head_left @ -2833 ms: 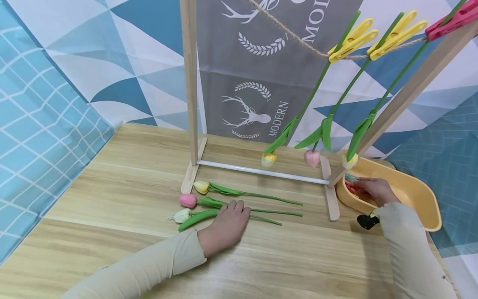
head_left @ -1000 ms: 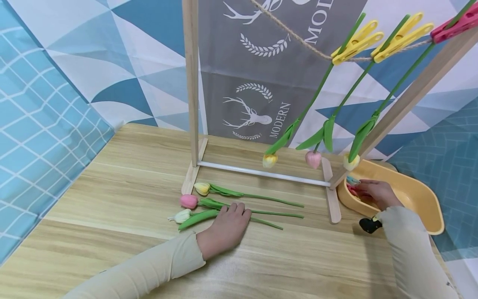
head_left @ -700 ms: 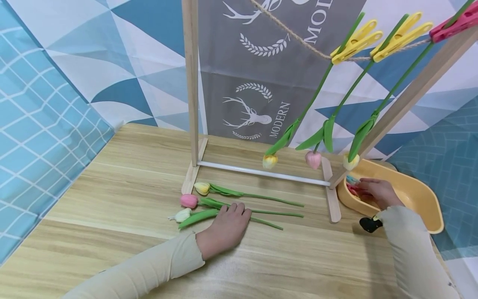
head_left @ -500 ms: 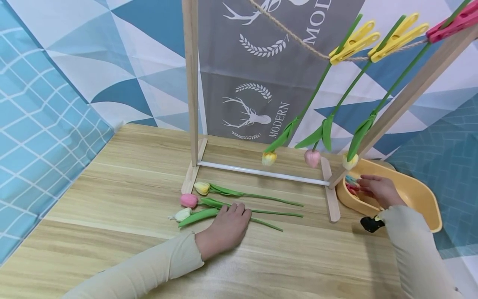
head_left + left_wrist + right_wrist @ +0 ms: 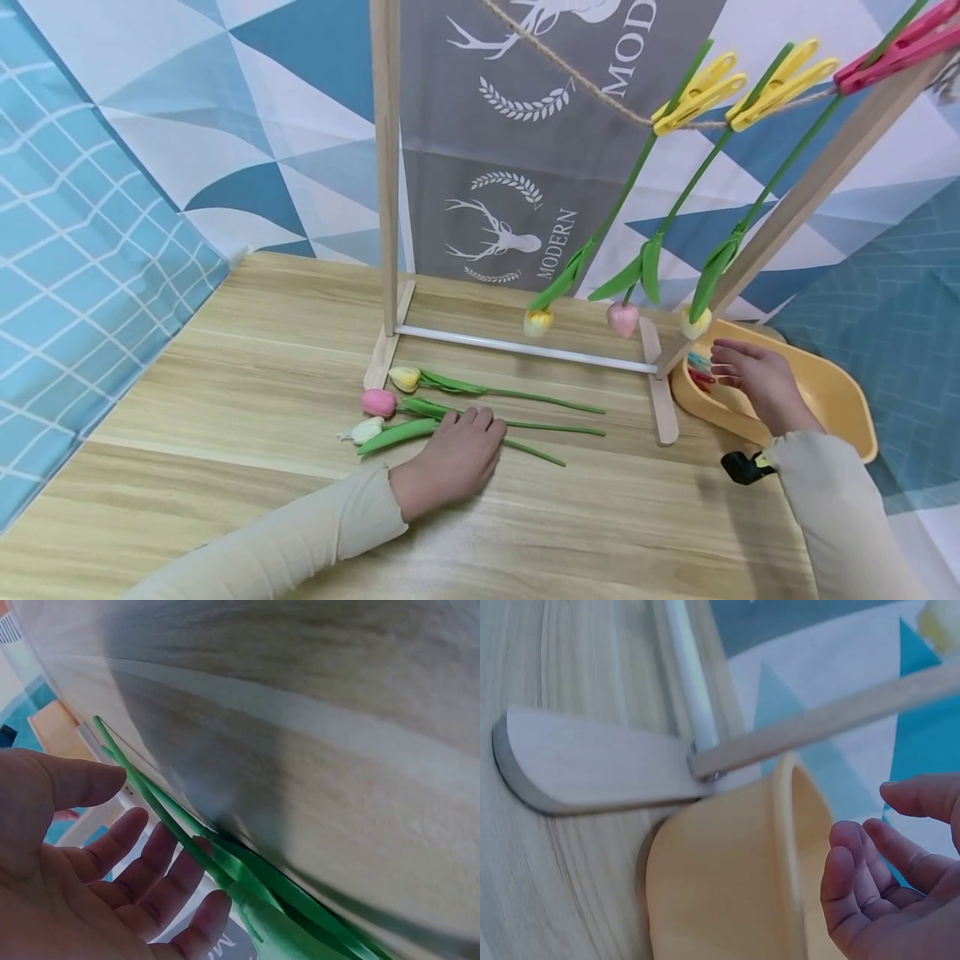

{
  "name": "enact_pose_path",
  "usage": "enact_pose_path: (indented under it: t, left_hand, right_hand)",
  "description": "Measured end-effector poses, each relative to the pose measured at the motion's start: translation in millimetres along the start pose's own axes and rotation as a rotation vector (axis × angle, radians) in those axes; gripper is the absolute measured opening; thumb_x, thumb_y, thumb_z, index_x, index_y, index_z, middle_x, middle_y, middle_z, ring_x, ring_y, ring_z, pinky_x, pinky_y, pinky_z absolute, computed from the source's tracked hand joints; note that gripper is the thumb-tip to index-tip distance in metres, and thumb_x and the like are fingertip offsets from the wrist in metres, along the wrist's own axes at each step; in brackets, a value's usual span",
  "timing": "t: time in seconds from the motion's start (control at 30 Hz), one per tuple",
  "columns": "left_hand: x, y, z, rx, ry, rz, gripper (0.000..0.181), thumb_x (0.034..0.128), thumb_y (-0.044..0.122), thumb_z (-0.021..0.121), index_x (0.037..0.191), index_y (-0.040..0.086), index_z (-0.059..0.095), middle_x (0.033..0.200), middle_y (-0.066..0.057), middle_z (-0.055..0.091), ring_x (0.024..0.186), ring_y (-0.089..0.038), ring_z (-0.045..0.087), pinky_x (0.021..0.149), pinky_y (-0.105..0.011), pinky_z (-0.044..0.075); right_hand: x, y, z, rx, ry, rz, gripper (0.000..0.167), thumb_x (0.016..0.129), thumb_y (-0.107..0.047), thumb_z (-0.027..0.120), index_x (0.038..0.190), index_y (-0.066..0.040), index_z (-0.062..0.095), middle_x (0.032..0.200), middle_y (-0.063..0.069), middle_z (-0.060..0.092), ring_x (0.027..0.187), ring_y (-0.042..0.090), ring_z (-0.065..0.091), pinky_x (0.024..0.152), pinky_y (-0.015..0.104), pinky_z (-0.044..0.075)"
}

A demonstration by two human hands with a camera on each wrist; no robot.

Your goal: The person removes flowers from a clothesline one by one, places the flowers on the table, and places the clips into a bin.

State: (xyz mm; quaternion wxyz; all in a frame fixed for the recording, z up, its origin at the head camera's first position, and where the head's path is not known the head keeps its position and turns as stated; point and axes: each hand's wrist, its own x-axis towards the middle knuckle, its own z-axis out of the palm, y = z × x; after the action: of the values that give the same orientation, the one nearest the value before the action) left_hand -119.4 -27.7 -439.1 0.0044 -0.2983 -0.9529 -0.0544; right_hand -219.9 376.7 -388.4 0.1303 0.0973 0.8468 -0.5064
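Note:
My left hand (image 5: 459, 454) lies over the stem of a white tulip (image 5: 367, 431) on the table. In the left wrist view, the green stem (image 5: 169, 821) passes between the thumb and the loosely bent fingers without being pinched. Beside it lie a pink tulip (image 5: 379, 403) and a yellow tulip (image 5: 405, 379). My right hand (image 5: 765, 385) hovers above the yellow-orange basin (image 5: 851, 408), its fingers apart and nothing seen between them. Red clothespins (image 5: 701, 379) and a light blue clothespin (image 5: 698, 362) lie at the basin's left end.
A wooden rack (image 5: 387, 183) with a white crossbar (image 5: 525, 348) stands behind the tulips. From its twine (image 5: 570, 71), two yellow clothespins (image 5: 697, 93) and a red clothespin (image 5: 892, 52) hold three tulips upside down. The basin sits against the rack's right foot (image 5: 660, 408).
My right hand has risen from the clothespins in the basin and drawn back a little to the right, its fingers spreading. The left hand has stayed in place over the stems.

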Motion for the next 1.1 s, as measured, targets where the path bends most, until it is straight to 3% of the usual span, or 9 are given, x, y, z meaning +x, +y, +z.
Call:
enact_pose_path:
  t: [0.37,0.53,0.8,1.0,1.1]
  left_hand:
    - [0.5,-4.2,-7.3,-0.003,0.03,-0.004,0.02,0.0918,0.026,0.053,0.106,0.013,0.055,0.096,-0.004,0.055,0.088,-0.02,0.053,0.073,-0.035,0.039]
    - [2.2,-7.6,-13.8,-0.026,0.072,-0.014,0.015,0.092,0.025,0.053,0.102,0.013,0.055,0.094,-0.003,0.055,0.089,-0.02,0.054,0.071,-0.034,0.038]
    - [7.1,-14.4,-26.9,-0.059,0.073,-0.05,0.018,0.0927,0.025,0.054,0.105,0.012,0.056,0.096,-0.003,0.057,0.089,-0.021,0.054,0.074,-0.038,0.04]
    - [11.8,-20.2,-38.4,-0.083,0.134,-0.065,0.02,0.0921,0.024,0.055,0.107,0.01,0.058,0.095,-0.004,0.058,0.086,-0.022,0.054,0.073,-0.039,0.042]
    - [13.8,-22.9,-45.4,-0.106,0.162,-0.081,0.02,0.092,0.023,0.056,0.107,0.01,0.059,0.096,-0.005,0.059,0.089,-0.023,0.056,0.075,-0.041,0.043]
  right_hand:
    - [-23.8,-16.3,10.8,0.001,0.005,-0.047,0.071,0.094,-0.047,0.047,0.142,0.002,0.031,0.093,-0.024,0.058,0.085,-0.003,0.059,0.075,0.016,0.051]
    - [-33.3,-22.4,16.9,-0.02,0.011,-0.089,0.068,0.093,-0.048,0.048,0.14,0.0,0.037,0.095,-0.024,0.058,0.089,0.0,0.06,0.076,0.017,0.051]
    - [-45.5,-38.0,27.7,-0.019,0.008,-0.124,0.064,0.092,-0.048,0.05,0.134,0.0,0.043,0.098,-0.02,0.061,0.088,0.001,0.063,0.076,0.016,0.051]
    - [-53.3,-49.6,34.8,-0.004,0.034,-0.133,0.059,0.092,-0.046,0.051,0.127,0.002,0.048,0.091,-0.02,0.061,0.08,0.001,0.061,0.075,0.018,0.052]
    - [-57.4,-54.3,37.1,0.0,0.047,-0.137,0.051,0.092,-0.048,0.052,0.12,-0.005,0.053,0.089,-0.019,0.061,0.078,0.002,0.061,0.074,0.018,0.052]
